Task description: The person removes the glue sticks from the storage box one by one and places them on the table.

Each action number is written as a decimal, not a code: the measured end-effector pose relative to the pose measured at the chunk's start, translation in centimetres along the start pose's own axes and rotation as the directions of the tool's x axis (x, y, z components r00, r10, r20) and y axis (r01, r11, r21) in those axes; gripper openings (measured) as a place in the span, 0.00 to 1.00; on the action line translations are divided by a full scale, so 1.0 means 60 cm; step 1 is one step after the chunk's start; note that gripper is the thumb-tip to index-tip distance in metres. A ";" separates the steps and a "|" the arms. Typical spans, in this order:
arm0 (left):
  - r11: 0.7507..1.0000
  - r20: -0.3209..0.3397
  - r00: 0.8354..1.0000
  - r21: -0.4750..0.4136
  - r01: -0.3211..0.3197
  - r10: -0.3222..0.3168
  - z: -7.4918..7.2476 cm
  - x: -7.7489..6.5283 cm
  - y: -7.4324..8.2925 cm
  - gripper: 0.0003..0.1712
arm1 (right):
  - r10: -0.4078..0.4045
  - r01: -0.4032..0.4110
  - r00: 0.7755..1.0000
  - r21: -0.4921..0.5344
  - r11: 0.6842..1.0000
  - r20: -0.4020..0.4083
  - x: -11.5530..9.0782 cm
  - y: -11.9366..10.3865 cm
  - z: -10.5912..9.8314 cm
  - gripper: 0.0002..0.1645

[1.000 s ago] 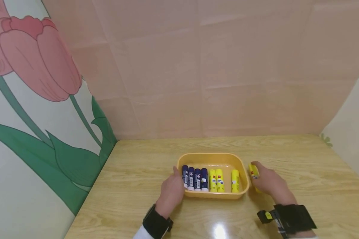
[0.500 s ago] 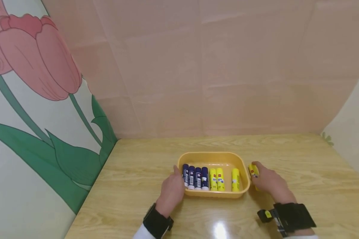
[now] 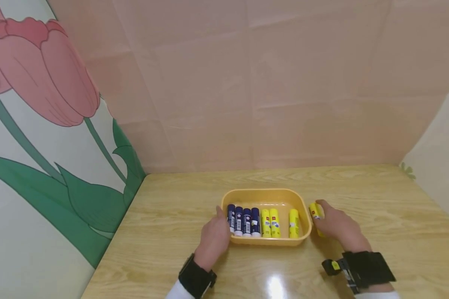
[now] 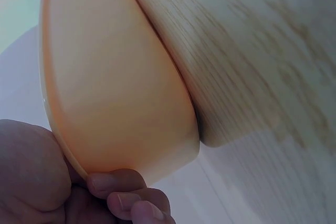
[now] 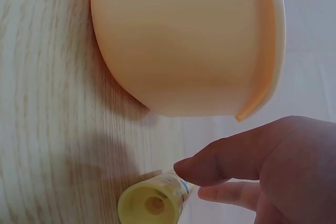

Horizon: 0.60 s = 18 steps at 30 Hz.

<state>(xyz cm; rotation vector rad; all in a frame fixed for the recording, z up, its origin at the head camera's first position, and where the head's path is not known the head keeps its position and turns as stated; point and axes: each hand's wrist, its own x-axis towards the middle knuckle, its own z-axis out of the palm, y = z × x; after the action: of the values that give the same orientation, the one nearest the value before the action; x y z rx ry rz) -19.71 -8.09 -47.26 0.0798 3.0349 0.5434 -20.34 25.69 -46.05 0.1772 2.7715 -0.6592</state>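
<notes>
A yellow-orange plastic tray (image 3: 284, 242) sits on the table. Inside it, several navy glue sticks with white ends (image 3: 247, 222) lie side by side at the left. Two yellow glue sticks (image 3: 270, 223) lie beside them, and another yellow glue stick (image 3: 293, 223) is apart at the right. My left hand (image 3: 214, 237) grips the tray's left front rim, thumb inside and fingers against the outer wall. Just outside the tray's right side, my right hand (image 3: 336, 224) pinches a yellow glue stick (image 5: 152, 203). Its hollow end faces the right wrist camera, close to the tabletop.
The wooden table (image 3: 172, 207) extends around the tray on all sides. A pinkish sheet (image 3: 247, 104) hangs behind its back edge. Panels with printed tulips (image 3: 48, 74) stand at the left, and a pale panel (image 3: 441, 166) at the right.
My right hand has brought the yellow glue stick very slightly left, toward the tray wall. The left hand and tray hold their places; the head view shifts a little.
</notes>
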 end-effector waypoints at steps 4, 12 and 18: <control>1.000 -0.022 0.999 0.017 -0.026 0.027 0.000 0.001 -0.001 0.33 | 0.002 -0.002 1.000 -0.002 1.000 -0.001 -0.001 -0.002 -0.001 0.44; 0.999 -0.064 0.997 0.019 -0.048 0.049 0.002 -0.002 -0.003 0.32 | 0.002 -0.002 1.000 -0.016 1.000 -0.005 -0.002 -0.005 -0.001 0.41; 0.999 -0.074 0.996 0.004 -0.043 0.043 0.003 -0.003 -0.002 0.32 | -0.006 0.006 1.000 -0.019 1.000 -0.011 -0.004 -0.009 0.001 0.41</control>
<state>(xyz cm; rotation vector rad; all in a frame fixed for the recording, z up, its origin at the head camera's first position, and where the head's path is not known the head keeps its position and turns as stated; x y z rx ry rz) -19.51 -8.13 -47.44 0.1286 3.1128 0.5587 -20.21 25.16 -45.80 0.1689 2.7888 -0.6351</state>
